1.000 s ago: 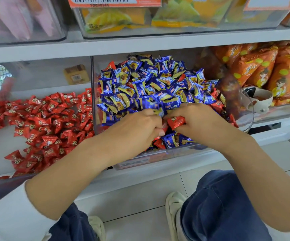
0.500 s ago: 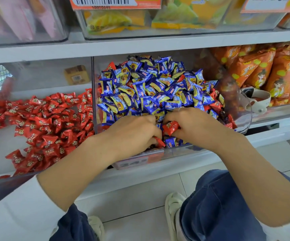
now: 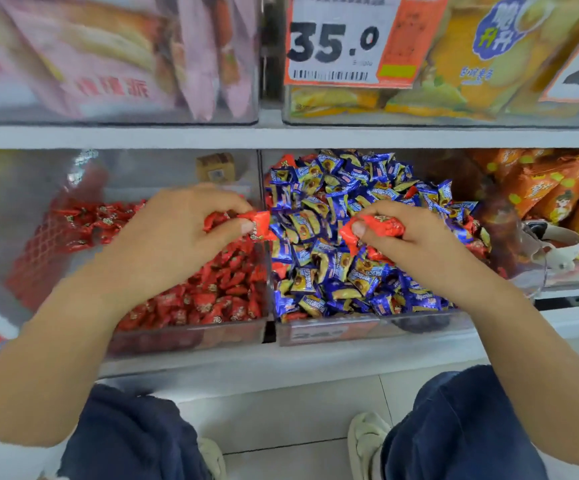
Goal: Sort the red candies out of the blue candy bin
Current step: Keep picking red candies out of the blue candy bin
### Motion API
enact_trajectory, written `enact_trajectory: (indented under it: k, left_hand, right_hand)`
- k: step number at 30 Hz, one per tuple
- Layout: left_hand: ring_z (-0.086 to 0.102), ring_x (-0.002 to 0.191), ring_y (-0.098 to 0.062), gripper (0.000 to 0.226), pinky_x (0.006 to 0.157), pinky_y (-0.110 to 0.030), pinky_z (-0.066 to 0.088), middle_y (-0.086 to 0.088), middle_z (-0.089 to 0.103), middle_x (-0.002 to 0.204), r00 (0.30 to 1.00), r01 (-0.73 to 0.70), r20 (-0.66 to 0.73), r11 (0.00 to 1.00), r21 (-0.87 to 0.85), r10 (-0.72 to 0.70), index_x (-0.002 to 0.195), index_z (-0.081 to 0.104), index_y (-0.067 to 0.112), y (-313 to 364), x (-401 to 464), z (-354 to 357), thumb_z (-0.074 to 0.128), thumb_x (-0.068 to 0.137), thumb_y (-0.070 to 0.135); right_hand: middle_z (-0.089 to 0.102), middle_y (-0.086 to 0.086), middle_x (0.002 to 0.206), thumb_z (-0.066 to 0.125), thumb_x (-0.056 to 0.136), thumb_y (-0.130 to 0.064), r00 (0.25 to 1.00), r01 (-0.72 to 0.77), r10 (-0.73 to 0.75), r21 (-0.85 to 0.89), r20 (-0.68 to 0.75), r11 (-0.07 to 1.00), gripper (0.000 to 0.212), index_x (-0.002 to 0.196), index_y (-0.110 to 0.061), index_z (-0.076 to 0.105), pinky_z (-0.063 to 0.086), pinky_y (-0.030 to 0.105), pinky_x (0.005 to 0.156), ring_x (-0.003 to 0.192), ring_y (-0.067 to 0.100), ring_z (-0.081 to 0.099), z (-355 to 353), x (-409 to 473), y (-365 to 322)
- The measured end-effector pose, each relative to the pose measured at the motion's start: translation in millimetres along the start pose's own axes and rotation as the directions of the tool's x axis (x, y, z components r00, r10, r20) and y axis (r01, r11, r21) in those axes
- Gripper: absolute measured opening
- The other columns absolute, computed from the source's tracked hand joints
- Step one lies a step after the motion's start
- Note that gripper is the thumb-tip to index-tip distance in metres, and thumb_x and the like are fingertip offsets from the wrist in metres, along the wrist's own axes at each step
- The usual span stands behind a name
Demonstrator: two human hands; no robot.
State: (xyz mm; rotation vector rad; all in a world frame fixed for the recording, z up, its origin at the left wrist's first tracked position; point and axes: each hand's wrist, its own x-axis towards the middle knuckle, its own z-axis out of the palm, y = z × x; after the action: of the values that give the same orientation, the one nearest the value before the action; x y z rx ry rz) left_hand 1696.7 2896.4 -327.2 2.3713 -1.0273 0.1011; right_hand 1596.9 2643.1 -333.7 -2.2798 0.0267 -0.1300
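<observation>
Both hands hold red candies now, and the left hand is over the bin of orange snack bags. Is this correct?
Not quite. The left hand with its red candies is over the red candy bin, as the head view shows. The right hand does hold red candies.

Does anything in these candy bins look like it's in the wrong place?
Yes. Red candies still lie scattered among the blue candies in the blue candy bin, mostly along its right side and front edge. They match the all-red bin beside it.

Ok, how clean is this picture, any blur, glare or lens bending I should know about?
Head view: the pink packets top left are smeared by blur; the price tag reads but softly; the clear wall of the red candy bin carries milky glare; both hands' outlines look jagged; the shelf edge stays roughly straight.
</observation>
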Motion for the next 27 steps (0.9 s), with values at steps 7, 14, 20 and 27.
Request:
enact_trajectory:
  k: [7,14,20,27]
  left_hand:
    - [0.056,0.085,-0.004,0.019,0.070,-0.006,0.033,0.007,0.066,0.089,0.953,0.296,0.060,0.954,0.043,-0.298,0.099,0.072,0.016,-63.2,-32.2,-34.2,0.065,0.087,0.030]
    - [0.052,0.117,-0.007,0.046,0.094,-0.016,0.033,0.006,0.058,0.129,0.918,0.387,0.130,0.918,-0.088,-0.374,0.130,0.055,0.022,-83.0,-42.0,-42.0,0.055,0.090,0.043]
    - [0.058,0.107,-0.008,0.034,0.089,-0.016,0.036,0.005,0.064,0.116,0.925,0.379,0.058,0.909,-0.173,-0.374,0.121,0.061,0.021,-76.5,-35.5,-38.5,0.055,0.092,0.037]
    - [0.056,0.111,-0.014,0.051,0.092,-0.023,0.038,-0.001,0.060,0.125,0.940,0.329,0.141,0.934,-0.138,-0.310,0.128,0.056,0.021,-14.3,7.4,12.7,0.046,0.090,0.054]
  right_hand:
    - [0.054,-0.012,0.067,0.059,0.091,-0.034,0.975,0.198,-0.178,-0.148,0.136,0.969,0.013,0.082,-0.024,0.058,0.035,0.017,0.060,0.064,0.002,0.049,77.4,45.4,-78.6]
    - [0.048,-0.017,0.116,0.069,0.080,-0.043,0.919,0.078,-0.008,-0.161,0.393,0.984,0.061,0.134,-0.028,0.044,0.034,0.015,0.088,0.110,0.001,0.047,122.4,84.9,-94.5]
    - [0.066,-0.007,0.107,0.061,0.090,-0.029,0.972,0.074,-0.074,0.005,0.222,0.997,0.023,0.112,-0.029,0.063,0.046,0.021,0.092,0.098,0.005,0.062,74.2,54.6,-71.6]
    - [0.063,-0.011,0.115,0.057,0.092,-0.029,0.992,0.105,-0.077,-0.340,0.096,0.934,0.023,0.114,-0.032,0.063,0.044,0.026,0.096,0.108,0.004,0.056,22.1,17.5,-9.1]
